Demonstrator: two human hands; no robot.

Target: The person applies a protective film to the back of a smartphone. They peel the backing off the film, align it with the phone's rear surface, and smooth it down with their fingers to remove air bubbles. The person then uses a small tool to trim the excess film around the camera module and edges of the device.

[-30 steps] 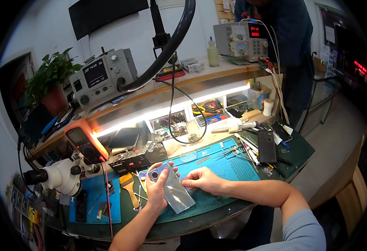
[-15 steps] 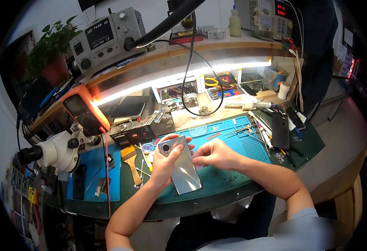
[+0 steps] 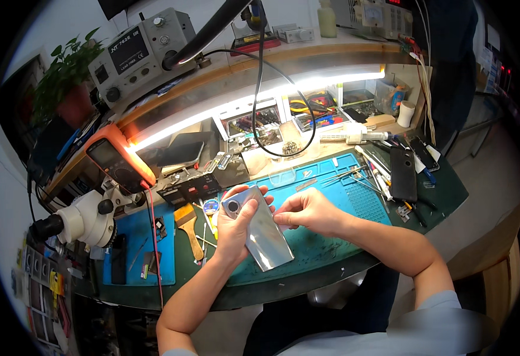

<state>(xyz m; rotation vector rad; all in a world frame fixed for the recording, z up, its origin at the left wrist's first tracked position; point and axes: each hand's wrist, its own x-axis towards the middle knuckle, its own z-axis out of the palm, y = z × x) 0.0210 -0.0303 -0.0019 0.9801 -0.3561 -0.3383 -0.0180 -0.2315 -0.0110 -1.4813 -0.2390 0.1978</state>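
L hand [image 3: 234, 233] gripped phone [image 3: 267, 242], tilted more vs prev. R hand [image 3: 314, 215] pinched by its edge, contents unclear.

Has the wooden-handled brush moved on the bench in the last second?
No: the brush lies just right of the left blue mat, as before; only the view has shifted.

silver phone [image 3: 267, 234]: 1 | blue mats [image 3: 325, 249]: 2 | orange multimeter [image 3: 119, 161]: 1 | microscope [image 3: 82, 219]: 1 | brush [image 3: 188, 226]: 1 | potted plant [image 3: 65, 74]: 1

Silvery phone [image 3: 268, 238], blue-green mat [image 3: 325, 255], orange-rimmed multimeter [image 3: 117, 161], black-and-white microscope [image 3: 82, 221]
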